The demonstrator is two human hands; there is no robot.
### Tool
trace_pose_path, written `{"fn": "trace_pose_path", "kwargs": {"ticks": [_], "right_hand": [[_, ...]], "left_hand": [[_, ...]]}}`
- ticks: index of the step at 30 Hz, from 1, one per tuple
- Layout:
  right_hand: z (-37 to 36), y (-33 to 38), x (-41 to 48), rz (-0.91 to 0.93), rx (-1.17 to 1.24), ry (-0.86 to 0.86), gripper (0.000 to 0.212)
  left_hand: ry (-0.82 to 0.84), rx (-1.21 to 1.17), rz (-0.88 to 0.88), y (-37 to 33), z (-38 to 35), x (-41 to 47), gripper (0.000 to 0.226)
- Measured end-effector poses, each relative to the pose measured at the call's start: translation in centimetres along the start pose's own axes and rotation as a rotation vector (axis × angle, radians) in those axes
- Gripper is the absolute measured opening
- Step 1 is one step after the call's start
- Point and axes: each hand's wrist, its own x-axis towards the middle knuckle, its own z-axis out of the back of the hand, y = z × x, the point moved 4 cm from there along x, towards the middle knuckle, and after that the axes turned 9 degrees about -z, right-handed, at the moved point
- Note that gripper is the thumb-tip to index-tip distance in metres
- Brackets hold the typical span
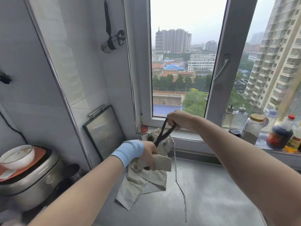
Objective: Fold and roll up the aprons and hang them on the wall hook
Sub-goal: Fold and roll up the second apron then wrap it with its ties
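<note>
Fingers (171,123) of the right hand (180,119) curl round the top of a black strap (163,133), holding its loop taut above the bundle. Just below and to their left, the left hand (149,153), a blue band (128,151) at its wrist, grips the half-rolled beige apron (162,163). Loose cloth hangs from that grip onto the steel counter (211,185), and a thin tie string (178,183) trails toward the near edge. Far above the left hand, a second rolled apron (112,42) hangs against the wall (91,46) by its own black strap. Left of the hands stands a rice cooker (32,176) with a bowl (17,156) on its lid. Right of them, bottles (280,134) line the windowsill (187,134).
</note>
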Motion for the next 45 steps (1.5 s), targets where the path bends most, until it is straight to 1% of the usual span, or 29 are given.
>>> {"fn": "trace_pose_path", "kwargs": {"ticks": [1,3,5,7,9,11,12,14,16,17,19,21,23,25,27,30,32,33,36,38,40,43,45], "right_hand": [[0.1,0.5,-0.1,0.033,0.077,0.005,0.028],[-0.2,1.0,-0.8,0.124,0.151,0.056,0.030],[-0.7,0.5,-1.6,0.194,0.270,0.176,0.031],[-1.4,-0.4,-2.1,0.199,0.425,0.335,0.028],[-2.5,-1.7,-2.4,0.122,0.542,0.514,0.027],[-3.8,-3.1,-2.3,0.017,0.676,0.658,0.026],[-4.4,-4.0,-2.1,-0.043,0.735,0.695,0.020],[-5.3,-5.9,-1.3,-0.184,0.793,0.684,0.013],[-5.8,-7.4,-0.4,-0.300,0.716,0.629,0.014],[-5.8,-7.8,-0.3,-0.343,0.632,0.595,0.016],[-5.7,-7.8,-0.5,-0.381,0.444,0.512,0.020],[-5.2,-7.1,-0.9,-0.360,0.238,0.368,0.025],[-4.5,-6.2,-0.9,-0.308,0.043,0.192,0.022],[-3.8,-5.6,-0.1,-0.277,-0.064,0.058,0.016],[-3.4,-5.2,0.4,-0.243,-0.142,-0.016,0.010],[-3.0,-4.0,-0.4,-0.124,-0.127,0.018,0.006],[-3.1,-3.7,-0.9,-0.073,-0.152,0.045,0.010],[-3.3,-3.8,-0.8,-0.074,-0.191,0.027,0.013],[-4.3,-4.7,-0.5,-0.094,-0.264,-0.025,0.020],[-5.7,-6.0,-0.7,-0.061,-0.392,0.026,0.021],[-7.4,-8.2,-0.7,-0.039,-0.471,0.101,0.028],[-8.9,-11.9,-0.5,0.007,-0.441,0.083,0.032],[-10.0,-14.7,0.0,0.031,-0.399,0.056,0.026]], "left_hand": [[-0.045,-0.024,0.041,0.8,-0.2,0.4,0.041],[-0.164,-0.202,0.115,2.6,-0.5,0.8,0.037],[-0.315,-0.450,0.160,4.1,-0.3,0.8,0.034],[-0.484,-0.710,0.167,5.0,0.1,0.5,0.030],[-0.644,-0.888,0.176,6.0,0.8,-0.1,0.025],[-0.738,-1.025,0.141,6.5,1.3,-0.8,0.027],[-0.754,-1.082,0.108,6.5,1.5,-1.0,0.034],[-0.754,-1.122,0.028,6.0,1.8,-1.5,0.046],[-0.685,-1.108,-0.055,5.0,1.7,-1.8,0.048],[-0.637,-1.090,-0.090,4.4,1.6,-1.9,0.049],[-0.536,-0.977,-0.149,3.5,1.2,-1.7,0.045],[-0.447,-0.814,-0.178,2.8,0.7,-1.4,0.043],[-0.400,-0.684,-0.171,2.3,0.3,-1.1,0.044],[-0.374,-0.590,-0.166,1.7,0.2,-0.9,0.041],[-0.347,-0.452,-0.146,1.2,0.1,-0.7,0.037],[-0.333,-0.213,-0.123,0.4,0.1,-0.1,0.034],[-0.349,-0.104,-0.093,0.0,-0.2,0.2,0.031],[-0.373,-0.080,-0.072,0.0,-0.4,0.3,0.031],[-0.424,-0.121,-0.032,0.1,-1.8,1.4,0.037],[-0.413,-0.100,-0.010,0.1,-3.0,2.3,0.035],[-0.380,-0.083,0.015,0.3,-4.7,3.5,0.034],[-0.342,-0.086,0.028,0.8,-7.1,4.5,0.033],[-0.316,-0.123,0.019,1.4,-9.6,5.6,0.035]]}}
